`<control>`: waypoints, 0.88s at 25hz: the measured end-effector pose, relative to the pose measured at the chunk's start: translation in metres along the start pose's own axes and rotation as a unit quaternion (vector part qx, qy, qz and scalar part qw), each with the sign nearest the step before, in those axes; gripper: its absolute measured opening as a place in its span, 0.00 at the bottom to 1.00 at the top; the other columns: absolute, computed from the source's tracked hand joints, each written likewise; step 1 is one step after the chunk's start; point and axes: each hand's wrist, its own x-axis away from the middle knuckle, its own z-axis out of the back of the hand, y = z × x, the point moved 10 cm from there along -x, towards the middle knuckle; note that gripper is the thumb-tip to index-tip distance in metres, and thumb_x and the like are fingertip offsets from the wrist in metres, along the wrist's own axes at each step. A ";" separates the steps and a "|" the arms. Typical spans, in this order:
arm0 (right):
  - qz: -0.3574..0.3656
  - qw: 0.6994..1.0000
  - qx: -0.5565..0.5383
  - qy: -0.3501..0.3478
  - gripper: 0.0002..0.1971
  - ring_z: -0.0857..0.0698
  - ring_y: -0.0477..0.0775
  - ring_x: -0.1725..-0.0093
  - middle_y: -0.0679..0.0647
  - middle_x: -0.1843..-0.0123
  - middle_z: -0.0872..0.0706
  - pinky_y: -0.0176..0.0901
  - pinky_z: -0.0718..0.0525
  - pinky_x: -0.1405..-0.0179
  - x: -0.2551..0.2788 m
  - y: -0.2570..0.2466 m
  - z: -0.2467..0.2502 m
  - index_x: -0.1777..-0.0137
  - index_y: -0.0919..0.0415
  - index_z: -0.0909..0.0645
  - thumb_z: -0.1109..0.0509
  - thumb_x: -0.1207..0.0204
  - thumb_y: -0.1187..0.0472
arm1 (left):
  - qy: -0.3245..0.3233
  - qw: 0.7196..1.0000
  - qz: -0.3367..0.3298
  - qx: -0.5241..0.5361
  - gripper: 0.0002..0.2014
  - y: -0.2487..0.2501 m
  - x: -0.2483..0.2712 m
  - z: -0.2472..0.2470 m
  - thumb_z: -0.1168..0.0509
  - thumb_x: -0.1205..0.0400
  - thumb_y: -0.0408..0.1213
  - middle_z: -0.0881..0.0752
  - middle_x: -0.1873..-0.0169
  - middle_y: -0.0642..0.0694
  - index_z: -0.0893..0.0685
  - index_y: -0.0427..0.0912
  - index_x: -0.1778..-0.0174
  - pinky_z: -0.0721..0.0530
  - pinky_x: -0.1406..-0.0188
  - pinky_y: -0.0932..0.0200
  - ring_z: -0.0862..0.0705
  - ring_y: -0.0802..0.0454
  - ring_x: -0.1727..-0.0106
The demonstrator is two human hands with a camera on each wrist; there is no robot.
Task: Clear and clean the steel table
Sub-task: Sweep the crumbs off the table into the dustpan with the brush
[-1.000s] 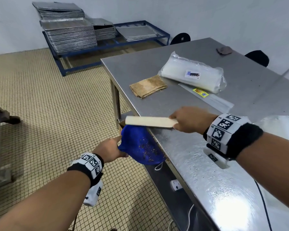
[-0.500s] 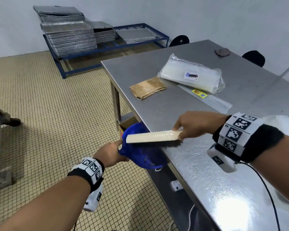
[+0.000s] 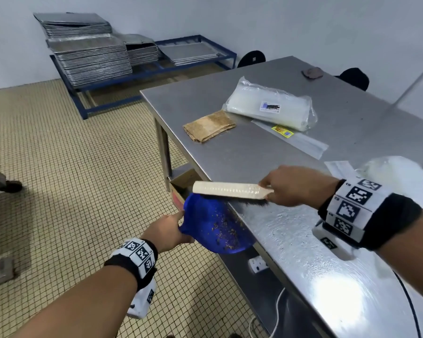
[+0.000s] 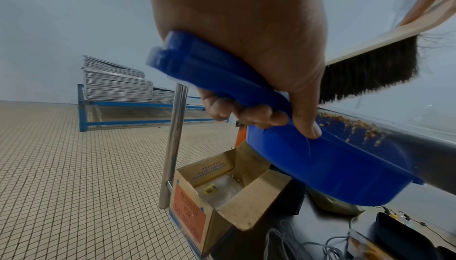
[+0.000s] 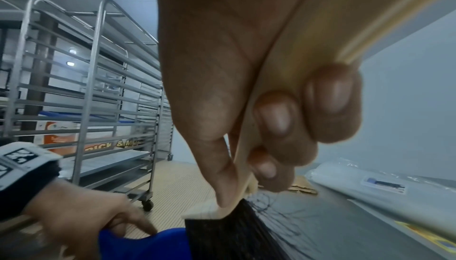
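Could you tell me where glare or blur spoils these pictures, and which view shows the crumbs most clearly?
Head view: a bright glare patch washes out the near end of the steel table; the crumbs in the blue dustpan are sharpest here. Left wrist view: the left hand and dustpan handle are soft, the floor bends. Right wrist view: the right hand and brush are heavily blurred.

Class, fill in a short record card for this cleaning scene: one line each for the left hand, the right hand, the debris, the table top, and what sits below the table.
left hand: left hand grips the blue dustpan against the table's edge
right hand: right hand grips the wooden brush, bristles at the edge
debris: brown crumbs in the dustpan
table top: steel table bears a folded brown cloth and a plastic-wrapped pack
below: open cardboard box
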 end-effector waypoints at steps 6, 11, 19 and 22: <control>0.001 0.995 -0.001 -0.096 0.19 0.14 0.55 0.47 0.53 0.43 0.13 0.53 0.15 0.44 0.034 -0.023 -0.048 0.34 0.51 0.17 0.32 0.25 0.52 | -0.011 0.999 -0.033 -0.003 0.39 0.009 0.011 -0.004 0.24 0.31 0.56 0.14 0.67 0.53 0.30 0.58 0.24 0.16 0.50 0.54 0.15 0.57 0.58; -0.019 0.996 -0.039 -0.080 0.21 0.19 0.55 0.36 0.53 0.36 0.15 0.50 0.20 0.37 0.047 -0.019 -0.044 0.30 0.49 0.20 0.33 0.23 0.52 | -0.019 0.998 -0.051 -0.002 0.37 0.010 0.017 -0.006 0.24 0.31 0.56 0.14 0.67 0.55 0.29 0.60 0.25 0.18 0.55 0.58 0.15 0.59 0.60; -0.054 0.994 -0.063 0.069 0.19 0.17 0.61 0.39 0.56 0.38 0.15 0.51 0.18 0.44 0.051 0.000 -0.016 0.28 0.45 0.24 0.39 0.19 0.52 | -0.012 1.000 -0.022 -0.005 0.41 0.011 0.030 -0.011 0.23 0.32 0.55 0.15 0.68 0.55 0.31 0.58 0.23 0.15 0.58 0.57 0.17 0.59 0.66; -0.040 0.996 -0.019 0.080 0.18 0.14 0.62 0.45 0.56 0.44 0.15 0.48 0.21 0.58 0.060 -0.003 -0.032 0.30 0.47 0.24 0.40 0.19 0.54 | -0.005 1.000 0.006 0.002 0.43 0.011 0.038 -0.018 0.23 0.31 0.55 0.14 0.68 0.55 0.33 0.56 0.20 0.15 0.57 0.58 0.17 0.59 0.67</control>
